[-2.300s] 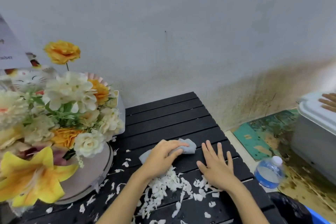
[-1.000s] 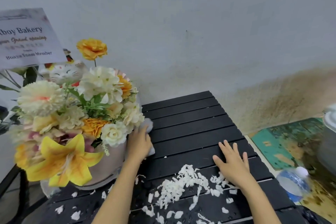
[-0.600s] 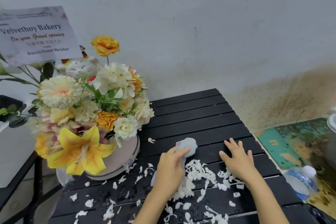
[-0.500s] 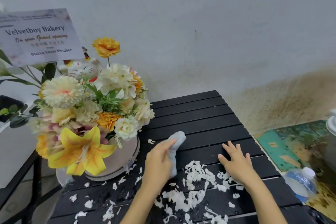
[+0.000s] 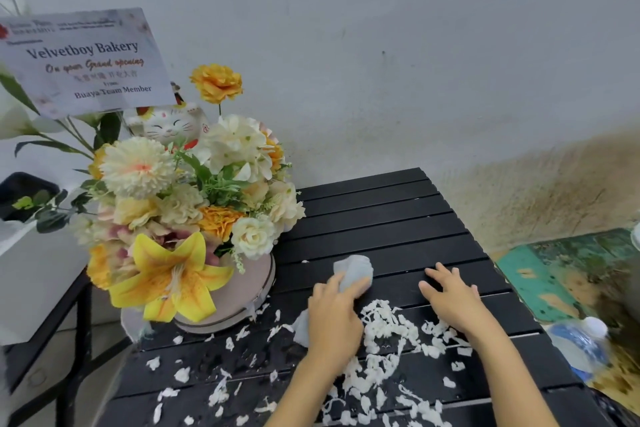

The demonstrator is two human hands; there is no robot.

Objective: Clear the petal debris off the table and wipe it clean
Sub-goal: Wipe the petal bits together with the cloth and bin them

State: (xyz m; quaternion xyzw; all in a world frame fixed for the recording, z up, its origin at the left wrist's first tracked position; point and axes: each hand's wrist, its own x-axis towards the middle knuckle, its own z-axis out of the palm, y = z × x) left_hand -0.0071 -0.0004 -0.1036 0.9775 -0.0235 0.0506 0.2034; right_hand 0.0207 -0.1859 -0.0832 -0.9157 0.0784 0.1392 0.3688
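A black slatted table [image 5: 381, 215] carries white petal debris [image 5: 384, 329], heaped between my hands and scattered toward its near left corner. My left hand [image 5: 334, 314] presses a pale grey-blue cloth [image 5: 356, 272] onto the slats at the heap's left edge; the cloth sticks out beyond my fingers and below my palm. My right hand [image 5: 453, 298] lies flat with fingers spread on the table, just right of the heap, holding nothing. The near slats look wet.
A flower arrangement [image 5: 180, 211] in a round pink box [image 5: 242, 302] with a cat figurine and a card stands on the table's left side. A water bottle [image 5: 581, 343] sits on the floor at right by a green patch. The wall is right behind.
My left hand swept the cloth out to the flower box and back to the heap, dragging petals along. My right hand stayed flat. The view shifted left, losing the white container at right.
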